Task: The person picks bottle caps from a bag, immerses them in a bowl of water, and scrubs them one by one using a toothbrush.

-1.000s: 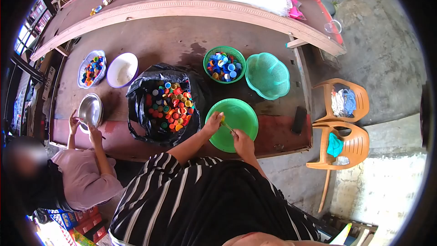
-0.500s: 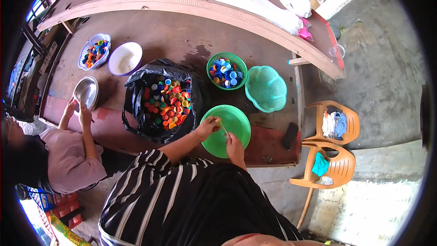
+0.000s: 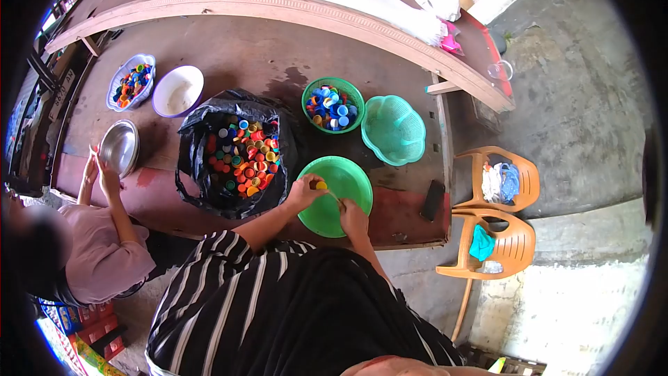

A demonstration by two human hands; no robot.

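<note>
A black bag (image 3: 233,157) full of caps is seen first. A yellow cap (image 3: 321,185) is pinched by the left hand (image 3: 307,191) over the green bowl (image 3: 351,179). A thin tool (image 3: 335,198) is gripped by the right hand (image 3: 353,218).

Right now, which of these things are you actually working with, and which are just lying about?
In use: left hand holding a yellow cap, right hand with a thin tool, green bowl, bag of caps.
Lying about: phone, orange chairs, empty teal basket.

A brown wooden table (image 3: 236,56) is seen carrying a black bag of caps (image 3: 233,153) at centre, a green bowl (image 3: 348,181) at four o'clock, and a steel bowl (image 3: 118,146) at nine o'clock.
</note>
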